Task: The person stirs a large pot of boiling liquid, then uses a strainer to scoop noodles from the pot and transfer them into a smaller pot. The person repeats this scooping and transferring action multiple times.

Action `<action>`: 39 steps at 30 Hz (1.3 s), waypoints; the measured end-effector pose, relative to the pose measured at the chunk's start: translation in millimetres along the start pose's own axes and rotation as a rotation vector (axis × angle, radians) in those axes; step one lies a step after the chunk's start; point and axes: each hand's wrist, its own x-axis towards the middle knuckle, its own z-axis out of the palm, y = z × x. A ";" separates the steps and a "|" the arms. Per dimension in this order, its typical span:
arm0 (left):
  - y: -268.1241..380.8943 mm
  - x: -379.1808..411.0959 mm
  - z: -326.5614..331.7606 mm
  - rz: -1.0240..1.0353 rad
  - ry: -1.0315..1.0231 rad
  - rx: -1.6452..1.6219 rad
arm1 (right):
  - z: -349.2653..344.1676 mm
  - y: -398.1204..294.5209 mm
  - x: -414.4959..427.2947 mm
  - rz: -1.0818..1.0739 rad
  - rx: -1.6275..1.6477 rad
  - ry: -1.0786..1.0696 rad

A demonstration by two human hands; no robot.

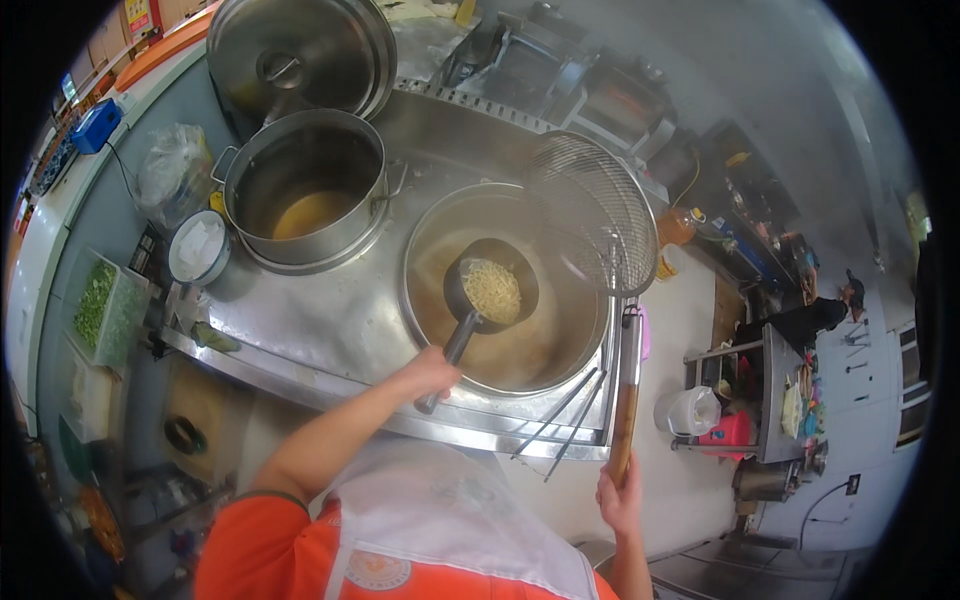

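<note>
My left hand (431, 375) grips the dark handle of a deep ladle (454, 289). Pale short noodles (493, 291) lie in the ladle's bowl, which is over the large round pot (412, 300) of steaming, cloudy brown liquid. In my right hand (621, 491) is the wooden handle of a big wire-mesh skimmer (600, 202). Its basket is raised beside the pot's right rim and covers part of it. A pair of long dark chopsticks (559, 420) rests across the stove's front edge, between the pot and my right hand.
On the steel stove top (330, 315), a tall pot (247, 210) holds some yellowish liquid. Its large lid (300, 45) leans behind it. A bowl of white pieces (199, 244) and a tub of chopped greens (112, 311) are left. Another person (810, 319) stands at the far right.
</note>
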 end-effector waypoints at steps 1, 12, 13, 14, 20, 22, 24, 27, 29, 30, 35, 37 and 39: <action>0.3 -3.3 1.1 0.011 -0.001 -0.016 | -4.9 5.2 13.9 0.027 0.008 -0.005; 3.6 -116.0 -45.8 -0.063 0.193 0.007 | 60.0 39.8 200.6 0.342 -0.277 -0.205; 6.8 -130.2 -47.2 -0.093 0.239 0.011 | 76.2 41.6 212.3 0.347 -0.250 -0.251; 11.5 -144.3 -47.7 -0.122 0.284 0.015 | 89.4 40.4 222.7 0.413 -0.266 -0.292; 8.8 -200.6 -47.3 -0.282 0.446 0.068 | 136.4 39.0 250.1 0.579 -0.165 -0.553; 1.6 -213.7 -44.1 -0.309 0.485 0.056 | 138.2 24.4 247.5 0.688 0.039 -0.572; -14.7 -220.6 -44.1 -0.296 0.515 0.019 | 132.2 21.7 244.3 0.788 0.288 -0.567; -14.2 -225.2 -44.6 -0.294 0.503 -0.010 | 115.4 40.5 241.6 0.751 0.410 -0.717; -18.9 -224.3 -46.2 -0.285 0.503 -0.017 | 100.6 45.4 232.5 0.753 0.481 -0.719; -20.3 -223.2 -46.9 -0.277 0.502 -0.019 | 93.6 46.7 226.1 0.751 0.517 -0.718; -16.0 -218.4 -52.4 -0.236 0.476 -0.030 | 63.9 18.9 171.1 0.761 0.694 -0.593; -13.0 -212.9 -54.8 -0.216 0.453 -0.017 | 47.4 11.7 149.6 0.747 0.665 -0.533; -11.8 -203.4 -58.9 -0.199 0.425 -0.002 | 28.2 -8.8 123.9 0.626 0.563 -0.506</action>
